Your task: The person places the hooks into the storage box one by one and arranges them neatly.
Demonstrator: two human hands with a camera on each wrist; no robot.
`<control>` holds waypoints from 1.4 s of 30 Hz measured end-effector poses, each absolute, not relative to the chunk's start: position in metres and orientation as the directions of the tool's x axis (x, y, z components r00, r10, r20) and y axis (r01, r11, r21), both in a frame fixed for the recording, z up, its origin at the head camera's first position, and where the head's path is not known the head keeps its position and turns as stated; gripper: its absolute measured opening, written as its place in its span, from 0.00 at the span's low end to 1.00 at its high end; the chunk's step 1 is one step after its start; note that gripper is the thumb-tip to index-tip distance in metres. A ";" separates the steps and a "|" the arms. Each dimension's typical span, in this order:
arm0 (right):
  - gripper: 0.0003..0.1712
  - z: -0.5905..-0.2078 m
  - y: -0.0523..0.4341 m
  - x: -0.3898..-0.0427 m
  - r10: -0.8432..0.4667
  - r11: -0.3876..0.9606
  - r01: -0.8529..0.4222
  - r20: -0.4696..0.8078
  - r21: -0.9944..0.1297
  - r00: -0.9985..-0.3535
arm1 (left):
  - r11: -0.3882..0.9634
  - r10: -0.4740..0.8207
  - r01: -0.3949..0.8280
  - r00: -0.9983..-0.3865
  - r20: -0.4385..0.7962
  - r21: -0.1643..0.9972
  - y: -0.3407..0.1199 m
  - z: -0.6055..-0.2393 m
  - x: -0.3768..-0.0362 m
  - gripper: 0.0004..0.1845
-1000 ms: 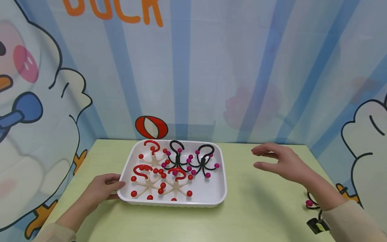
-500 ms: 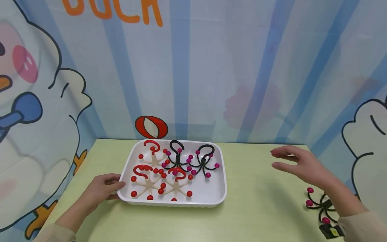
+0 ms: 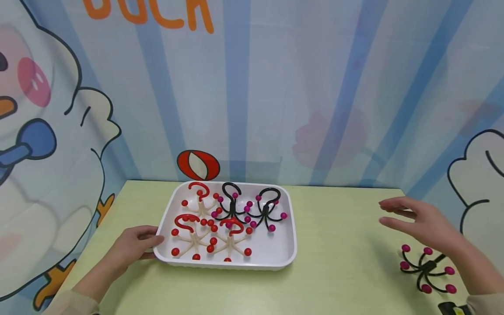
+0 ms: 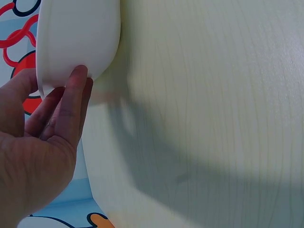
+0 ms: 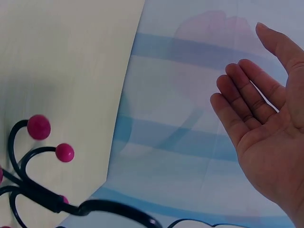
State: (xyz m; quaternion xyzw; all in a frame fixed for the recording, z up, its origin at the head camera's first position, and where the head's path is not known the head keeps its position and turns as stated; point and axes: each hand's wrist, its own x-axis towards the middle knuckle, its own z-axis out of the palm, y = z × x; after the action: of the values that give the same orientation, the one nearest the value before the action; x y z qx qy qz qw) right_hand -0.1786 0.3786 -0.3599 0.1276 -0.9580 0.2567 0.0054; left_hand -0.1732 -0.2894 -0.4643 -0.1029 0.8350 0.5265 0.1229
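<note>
At the left side of a white tray (image 3: 275, 249), my left hand (image 3: 130, 249) grips the rim, thumb on top and fingers underneath. The left wrist view shows those fingertips against the tray's outer wall (image 4: 80, 38). Inside lie several scalp massagers with hooked handles: cream ones (image 3: 193, 238) with red hooks and red balls, and two black ones (image 3: 265, 211) with magenta balls. My right hand (image 3: 423, 223) hovers at the right with nothing in it, fingers loosely extended. Below it a black massager (image 3: 426, 266) lies on the table, its handle partly hidden by my forearm.
The pale wooden table (image 3: 334, 280) runs back to a blue striped cloth backdrop (image 3: 267, 87) with cartoon ducks. A dark wrist strap piece (image 3: 453, 308) shows at my right sleeve. The table's right edge lies close beyond the loose massager.
My right hand has moved right, away from the tray, and more of the loose black massager has come into view. The left hand and tray have stayed put.
</note>
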 end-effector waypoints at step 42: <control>0.39 -0.404 0.462 -0.137 0.114 0.882 0.111 -0.021 -0.457 -0.993 | 0.397 -0.030 -0.287 -0.954 -0.300 0.872 -0.290 -0.465 -0.172 0.29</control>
State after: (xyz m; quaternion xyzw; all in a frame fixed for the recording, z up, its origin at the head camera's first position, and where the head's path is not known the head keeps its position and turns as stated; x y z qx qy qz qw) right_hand -0.1370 0.4625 -0.4039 -0.0579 -0.9702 0.2354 0.0031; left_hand -0.1724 -0.2899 -0.4650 -0.0957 0.8274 0.5405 0.1186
